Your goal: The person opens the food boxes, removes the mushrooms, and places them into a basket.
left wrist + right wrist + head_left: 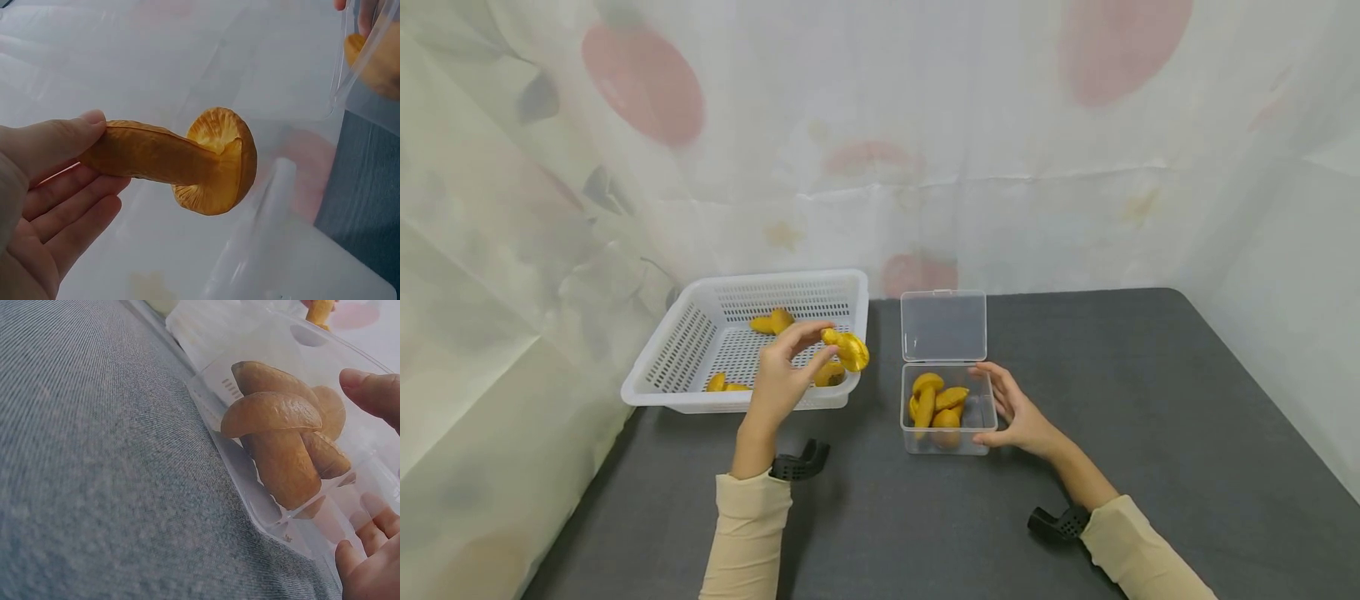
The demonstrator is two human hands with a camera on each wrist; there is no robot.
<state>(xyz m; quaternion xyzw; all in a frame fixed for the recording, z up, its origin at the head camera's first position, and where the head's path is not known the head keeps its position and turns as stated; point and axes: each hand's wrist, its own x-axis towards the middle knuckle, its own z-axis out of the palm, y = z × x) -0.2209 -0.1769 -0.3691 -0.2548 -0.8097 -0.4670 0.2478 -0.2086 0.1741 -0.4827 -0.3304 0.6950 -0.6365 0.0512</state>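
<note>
A yellow-brown mushroom [156,153] is pinched by its stem between the thumb and fingers of my left hand [781,375], held above the right rim of the white basket [651,396]. In the left wrist view its cap, gills showing, points away from the hand. My right hand [1022,421] grips the right side of a clear plastic box [951,443], thumb near the front corner and fingers along the side. Inside the box lie several mushrooms [281,456], heaped together. Its lid [943,327] stands open at the back.
More mushrooms [772,321] lie in the basket, at its back, front left and right. Basket and box stand on a dark grey table [1112,358]. Behind the table hangs a pale patterned curtain [880,108]. A black wrist camera [801,461] sits on each wrist.
</note>
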